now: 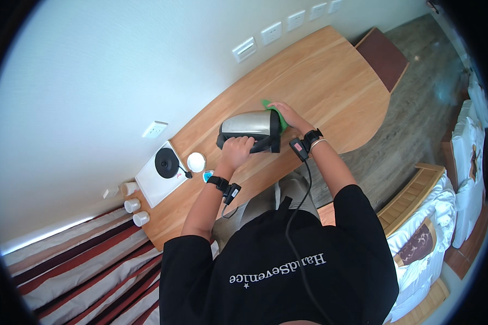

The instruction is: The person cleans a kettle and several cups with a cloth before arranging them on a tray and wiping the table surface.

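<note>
An electric kettle (pixel 248 123) with a silver body and black handle is tipped on its side above the wooden desk (pixel 314 76). Wrapped round its handle are the fingers of my left hand (pixel 236 151). At the base end of the kettle, my right hand (pixel 288 115) presses a green cloth (pixel 282 120) against it. Most of the cloth lies between that hand and the kettle's base, so part of it is hidden. Both wrists wear black straps with small boxes and cables.
Left on the desk, a white tray (pixel 153 176) bears the round black kettle base (pixel 167 163). Beside it are a white round dish (pixel 196 162), a small blue-and-white item (pixel 208 176) and white cups (pixel 141 218). Wall sockets line the back; a brown-seated stool (pixel 382 57) stands far right.
</note>
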Available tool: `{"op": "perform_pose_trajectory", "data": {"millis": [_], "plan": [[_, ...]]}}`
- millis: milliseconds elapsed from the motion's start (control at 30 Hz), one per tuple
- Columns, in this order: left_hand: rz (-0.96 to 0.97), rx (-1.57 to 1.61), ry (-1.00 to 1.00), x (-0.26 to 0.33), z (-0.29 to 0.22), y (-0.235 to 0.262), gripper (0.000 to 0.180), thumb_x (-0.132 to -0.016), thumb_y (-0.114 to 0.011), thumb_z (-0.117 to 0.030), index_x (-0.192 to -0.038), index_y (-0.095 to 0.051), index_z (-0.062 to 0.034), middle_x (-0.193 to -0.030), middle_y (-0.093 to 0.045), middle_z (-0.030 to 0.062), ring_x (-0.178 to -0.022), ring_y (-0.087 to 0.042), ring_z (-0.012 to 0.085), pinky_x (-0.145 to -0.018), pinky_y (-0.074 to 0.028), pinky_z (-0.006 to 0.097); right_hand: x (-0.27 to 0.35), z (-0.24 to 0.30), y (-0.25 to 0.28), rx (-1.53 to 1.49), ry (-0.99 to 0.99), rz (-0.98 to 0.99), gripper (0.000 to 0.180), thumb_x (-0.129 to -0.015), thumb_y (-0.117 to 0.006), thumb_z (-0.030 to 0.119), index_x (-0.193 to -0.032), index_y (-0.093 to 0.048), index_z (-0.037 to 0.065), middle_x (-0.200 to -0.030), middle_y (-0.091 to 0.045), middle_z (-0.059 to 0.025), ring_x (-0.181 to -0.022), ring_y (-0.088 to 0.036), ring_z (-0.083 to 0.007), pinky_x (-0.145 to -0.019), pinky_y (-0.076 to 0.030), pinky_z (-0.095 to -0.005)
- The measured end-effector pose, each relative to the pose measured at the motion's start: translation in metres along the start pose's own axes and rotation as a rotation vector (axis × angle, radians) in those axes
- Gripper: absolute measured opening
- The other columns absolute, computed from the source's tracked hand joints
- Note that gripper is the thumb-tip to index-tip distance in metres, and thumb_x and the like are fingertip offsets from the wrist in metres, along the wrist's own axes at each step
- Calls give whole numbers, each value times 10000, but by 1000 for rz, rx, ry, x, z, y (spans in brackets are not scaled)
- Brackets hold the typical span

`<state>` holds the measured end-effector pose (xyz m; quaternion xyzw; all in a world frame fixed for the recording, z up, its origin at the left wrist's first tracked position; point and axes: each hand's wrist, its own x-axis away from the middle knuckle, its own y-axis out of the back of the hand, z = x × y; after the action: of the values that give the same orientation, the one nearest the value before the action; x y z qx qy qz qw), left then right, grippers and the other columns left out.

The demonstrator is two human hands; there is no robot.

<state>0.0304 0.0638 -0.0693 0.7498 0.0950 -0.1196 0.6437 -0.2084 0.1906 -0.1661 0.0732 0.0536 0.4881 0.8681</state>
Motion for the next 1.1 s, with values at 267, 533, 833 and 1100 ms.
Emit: {"op": "perform_pose_trajectory", "data": {"millis": [267,533,833,1100], "plan": [[-114,-36,-40,8,5,-2,197,-762,-712,-192,-713,-531,-132,-594,-491,19,-556,-574,198,-512,-411,333,18,-15,-3,-381,-365,11,360,-1018,-387,282,-1189,-646,100,-1193,-619,-38,-1105,-561,-146,-991,-408,-284],[-277,145,249,20,11,1,124,-763,-719,-123,-783,-604,-80,-709,-618,97,-651,-627,288,-576,-475,390,26,-26,-20,-607,-479,-63,374,-1031,-344,297,-1246,-581,103,-1181,-629,-55,-1052,-609,-150,-940,-476,-306],[-342,148,588,14,13,-5,229,-698,-723,-91,-895,-608,-70,-748,-642,159,-682,-637,355,-608,-508,432,36,36,-60,-771,-410,-334,391,-1050,-310,358,-1301,-459,98,-1133,-578,-61,-1008,-591,-180,-856,-526,-352],[-336,68,660,2,6,-19,260,-697,-743,-128,-906,-598,-72,-751,-647,166,-677,-643,362,-578,-500,440,34,79,-51,-515,-625,-280,453,-1002,-457,369,-1281,-451,11,-1085,-578,-132,-953,-590,-191,-803,-518,-340]]}}
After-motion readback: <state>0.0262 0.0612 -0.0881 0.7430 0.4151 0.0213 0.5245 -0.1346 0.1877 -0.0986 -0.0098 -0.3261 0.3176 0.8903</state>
